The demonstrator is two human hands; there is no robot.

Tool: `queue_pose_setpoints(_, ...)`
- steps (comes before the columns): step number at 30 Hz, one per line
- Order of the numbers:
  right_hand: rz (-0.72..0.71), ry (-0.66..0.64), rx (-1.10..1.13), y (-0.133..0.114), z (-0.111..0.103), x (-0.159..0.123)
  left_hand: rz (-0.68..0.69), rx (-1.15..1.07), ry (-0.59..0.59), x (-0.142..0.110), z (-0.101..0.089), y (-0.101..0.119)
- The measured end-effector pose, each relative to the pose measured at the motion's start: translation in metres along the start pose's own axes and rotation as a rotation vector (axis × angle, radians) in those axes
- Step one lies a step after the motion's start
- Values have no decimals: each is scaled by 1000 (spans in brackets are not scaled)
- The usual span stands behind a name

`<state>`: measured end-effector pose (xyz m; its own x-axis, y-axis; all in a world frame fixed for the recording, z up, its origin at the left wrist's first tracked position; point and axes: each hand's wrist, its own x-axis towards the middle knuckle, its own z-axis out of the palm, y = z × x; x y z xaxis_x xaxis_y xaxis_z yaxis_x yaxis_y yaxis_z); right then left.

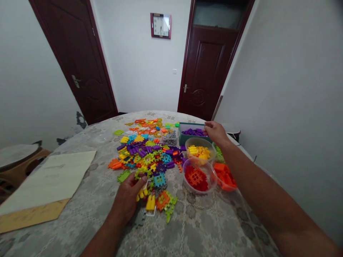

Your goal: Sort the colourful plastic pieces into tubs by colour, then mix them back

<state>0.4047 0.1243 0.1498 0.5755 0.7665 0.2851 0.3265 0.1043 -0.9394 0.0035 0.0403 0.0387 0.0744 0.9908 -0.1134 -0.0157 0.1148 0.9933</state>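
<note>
My left hand (128, 200) is at the near edge of a heap of plastic interlocking building pieces (147, 151). Its thumb and fingers close on a lime-green building piece (141, 173), partly hidden by the hand. Yellow pieces (150, 202) and an orange square piece (163, 200) lie just right of it. My right hand (216, 132) reaches over the right end of a teal box (183, 138) containing purple pieces (193, 132). Its fingers are extended and slightly apart, with nothing visible between them.
Clear tubs of yellow (198, 151), red (197, 177), orange (225, 176) and grey pieces (169, 135) stand by the box. Green pieces (219, 155) sit partly behind my right forearm. A cardboard sheet (50, 178) lies left on the patterned tablecloth (209, 225). Orange pieces (146, 126) spread at the back.
</note>
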Motion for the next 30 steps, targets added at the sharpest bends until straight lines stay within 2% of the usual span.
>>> queue_pose_setpoints(3, -68, -35, -31, -3, -4, -30, 22, -10, -4, 2, -1, -3)
queue_pose_setpoints(7, -129, -222, -52, -17, -2, -102, 53, -82, -39, 2, -1, -9)
queue_pose_setpoints(12, -202, -536, -134, -39, 24, -192, 40, -109, -115, -8, 4, -3)
queue_pose_setpoints(15, -273, -605, -194, -43, 46, -226, 58, -114, -158, -14, 8, 3)
queue_pose_setpoints(20, -415, -572, -292, -35, 73, -247, 153, -74, -227, -20, 10, 8)
queue_pose_setpoints(24, -442, -557, -317, -31, 78, -249, 170, 2, -295, -20, 8, 9)
queue_pose_setpoints(26, -368, -538, -309, -33, 75, -246, 170, 27, -321, -20, 8, 10)
queue_pose_setpoints(30, -105, -484, -227, -42, 59, -233, 125, 11, -314, -21, 10, 11)
